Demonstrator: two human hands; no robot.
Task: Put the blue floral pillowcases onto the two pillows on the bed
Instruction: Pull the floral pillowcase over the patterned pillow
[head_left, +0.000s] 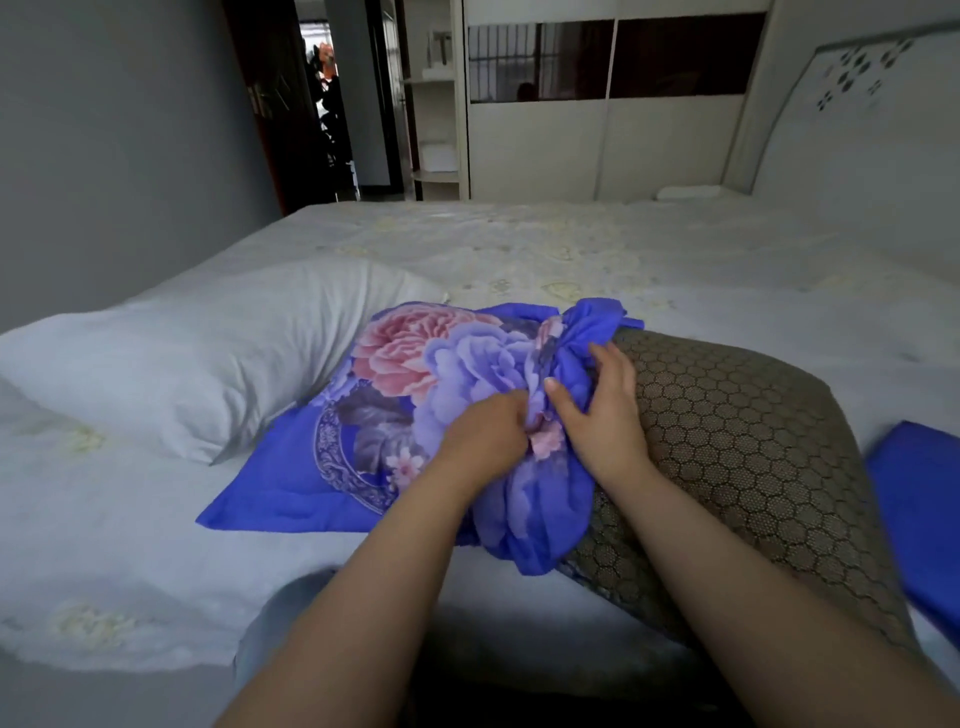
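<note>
Both hands are bunching the blue floral cotton pillowcase (447, 379) at its gathered mouth, over one end of the brown honeycomb-mesh pillow (737, 441) lying on the pale quilted bed (571, 249) — the left hand (483, 436) clenches a fold, the right hand (597, 410) pinches cloth beside it. The fabric looks light, limp and slightly slick, best held by the hem edges; the pillow seems springy. A plain white pillow (197, 353) waits alongside, another blue cloth (919, 488) to the right.

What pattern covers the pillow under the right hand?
A dark honeycomb mesh over the tan pillow, in the head view.
</note>
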